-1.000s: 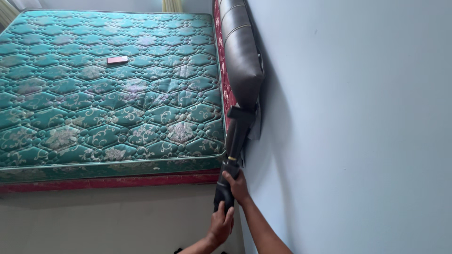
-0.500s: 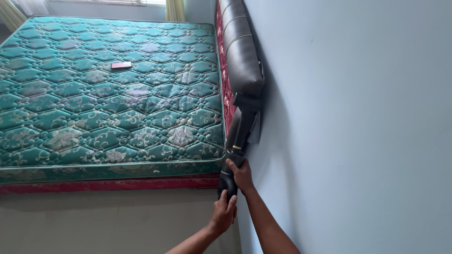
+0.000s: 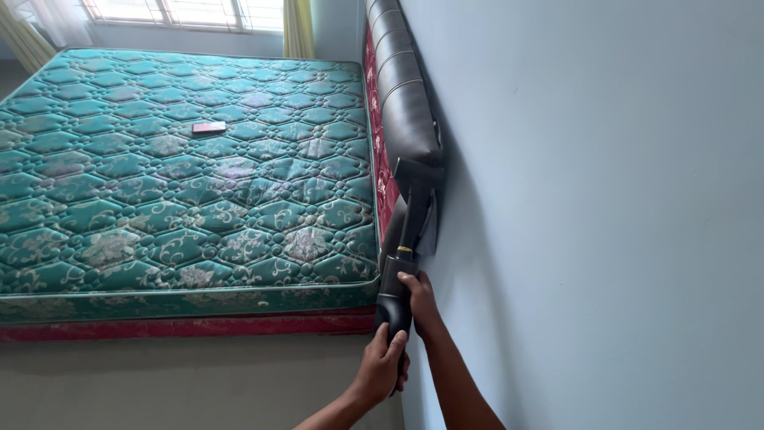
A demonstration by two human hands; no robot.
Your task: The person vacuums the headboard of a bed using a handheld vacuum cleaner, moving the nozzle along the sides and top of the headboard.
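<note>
Both my hands grip a black handheld vacuum [image 3: 400, 263]. My left hand [image 3: 381, 368] wraps the lower end of its body. My right hand [image 3: 419, 299] holds it higher up, close to the pale blue wall [image 3: 605, 207]. The vacuum's flat nozzle [image 3: 418, 177] presses against the near end of the dark padded headboard [image 3: 404, 103], which runs along the wall. A bare teal quilted mattress [image 3: 183, 183] with a red border lies to the left of the headboard.
A small flat pink-red object [image 3: 209, 127] lies on the mattress towards the far side. A window with curtains [image 3: 199, 12] stands beyond the bed. Beige floor [image 3: 159, 382] runs along the mattress's near edge.
The view has lifted and shifted, so the window now shows. My hands and the vacuum have moved up a little along the headboard's near end.
</note>
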